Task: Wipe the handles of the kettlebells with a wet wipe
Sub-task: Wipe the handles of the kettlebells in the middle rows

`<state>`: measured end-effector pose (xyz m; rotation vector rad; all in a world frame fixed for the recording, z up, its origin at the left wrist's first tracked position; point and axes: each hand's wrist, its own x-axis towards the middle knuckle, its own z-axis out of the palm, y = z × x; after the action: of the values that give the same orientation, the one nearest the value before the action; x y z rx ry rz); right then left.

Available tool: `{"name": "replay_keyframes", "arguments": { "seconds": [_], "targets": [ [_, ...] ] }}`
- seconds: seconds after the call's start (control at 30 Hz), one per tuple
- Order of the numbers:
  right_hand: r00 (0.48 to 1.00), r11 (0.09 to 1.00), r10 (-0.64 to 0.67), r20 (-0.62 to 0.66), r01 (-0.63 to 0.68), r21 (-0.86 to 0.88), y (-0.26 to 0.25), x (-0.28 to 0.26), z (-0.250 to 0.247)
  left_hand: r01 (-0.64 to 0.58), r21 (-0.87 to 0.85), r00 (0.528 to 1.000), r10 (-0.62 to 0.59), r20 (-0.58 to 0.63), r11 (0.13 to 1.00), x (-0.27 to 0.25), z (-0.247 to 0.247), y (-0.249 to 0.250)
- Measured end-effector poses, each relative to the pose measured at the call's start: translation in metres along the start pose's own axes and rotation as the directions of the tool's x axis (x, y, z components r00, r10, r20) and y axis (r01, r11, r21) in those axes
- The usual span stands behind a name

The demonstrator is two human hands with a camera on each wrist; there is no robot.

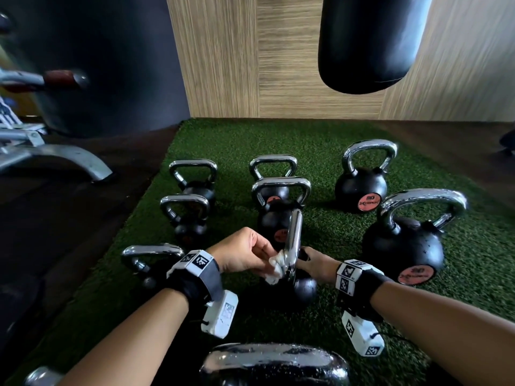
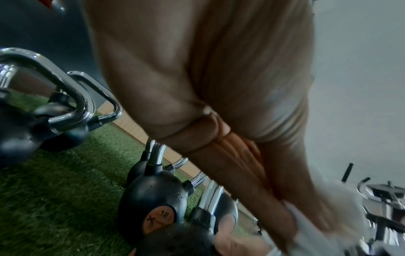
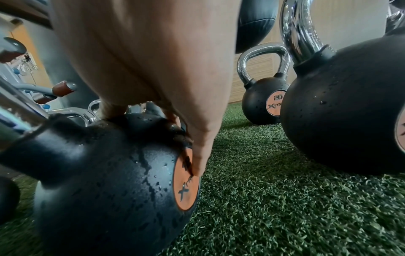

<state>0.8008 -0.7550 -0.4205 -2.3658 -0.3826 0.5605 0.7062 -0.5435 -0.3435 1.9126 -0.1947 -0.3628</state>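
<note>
The left hand (image 1: 245,253) has its fingers clamped on the wet wipe (image 1: 276,267) against the chrome handle (image 1: 294,240). The right hand (image 1: 316,264), half hidden behind it, clasps the kettlebell (image 1: 305,288).

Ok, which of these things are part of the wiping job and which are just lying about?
Job: white wet wipe in left hand; black chrome-handled kettlebell held by right hand; other kettlebells.
Lying about: black hanging punch bag; grey metal bench frame.

Black kettlebell (image 1: 305,288), white wipe (image 1: 275,270), green turf (image 1: 320,151)
</note>
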Motion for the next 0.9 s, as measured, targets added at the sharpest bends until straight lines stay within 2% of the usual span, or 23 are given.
{"name": "replay_keyframes", "arguments": {
  "seconds": [0.13, 0.27, 0.37, 0.47, 0.5, 0.53, 0.57, 0.6, 0.67, 0.7, 0.73, 0.8, 0.83, 0.9],
  "targets": [
    [1.000, 1.000, -0.007, 0.009, 0.007, 0.016, 0.001, -0.001, -0.001, -0.076, 0.111, 0.993, 0.085, -0.083, 0.991, -0.007, 0.011, -0.016],
    [0.999, 0.999, -0.036, 0.010, 0.036, 0.002, -0.001, -0.003, -0.002, -0.044, 0.221, 0.974, 0.092, -0.209, 0.974, -0.008, 0.027, -0.038],
    [0.998, 0.998, -0.037, 0.044, 0.039, -0.048, -0.012, -0.013, -0.004, -0.043, 0.271, 0.963, 0.112, -0.245, 0.962, -0.008, 0.033, -0.044],
    [0.983, 0.985, -0.023, 0.180, 0.052, -0.162, -0.027, -0.022, -0.027, 0.064, 0.242, 0.978, -0.013, -0.209, 0.968, -0.008, 0.026, -0.036],
    [0.985, 0.969, -0.014, 0.175, 0.056, -0.240, -0.031, -0.024, -0.036, 0.096, 0.217, 0.974, -0.047, -0.221, 0.971, -0.008, 0.020, -0.032],
    [0.995, 0.942, -0.025, 0.096, 0.056, -0.330, -0.037, -0.026, -0.047, 0.105, 0.194, 0.968, -0.055, -0.244, 0.975, -0.007, 0.013, -0.028],
    [0.998, 0.941, -0.057, -0.030, 0.043, -0.336, -0.041, -0.028, -0.059, 0.089, 0.175, 0.961, -0.039, -0.272, 0.980, -0.007, 0.006, -0.022],
    [0.978, 0.956, -0.103, -0.179, 0.048, -0.289, -0.044, -0.028, -0.069, 0.055, 0.149, 0.954, -0.008, -0.301, 0.987, -0.006, -0.001, -0.017],
    [0.861, 0.974, -0.226, -0.457, 0.194, -0.116, -0.053, -0.034, -0.083, -0.013, -0.015, 0.938, 0.007, -0.347, 1.000, -0.007, -0.011, -0.004],
    [0.818, 0.954, -0.278, -0.503, 0.294, -0.049, -0.058, -0.037, -0.088, -0.036, -0.146, 0.933, -0.019, -0.360, 0.989, -0.007, -0.014, 0.001],
    [0.809, 0.923, -0.344, -0.477, 0.385, -0.013, -0.064, -0.041, -0.092, -0.061, -0.255, 0.931, -0.037, -0.363, 0.965, -0.006, -0.016, 0.006],
    [0.821, 0.850, -0.477, -0.313, 0.522, 0.075, -0.076, -0.048, -0.093, -0.105, -0.357, 0.928, -0.037, -0.370, 0.928, -0.005, -0.020, 0.015],
    [0.824, 0.827, -0.511, -0.245, 0.549, 0.122, -0.082, -0.051, -0.091, -0.123, -0.376, 0.931, -0.025, -0.365, 0.918, -0.005, -0.021, 0.019],
    [0.827, 0.805, -0.531, -0.186, 0.560, 0.195, -0.089, -0.054, -0.083, -0.153, -0.415, 0.938, 0.000, -0.347, 0.897, -0.004, -0.023, 0.024]
  ]
}}
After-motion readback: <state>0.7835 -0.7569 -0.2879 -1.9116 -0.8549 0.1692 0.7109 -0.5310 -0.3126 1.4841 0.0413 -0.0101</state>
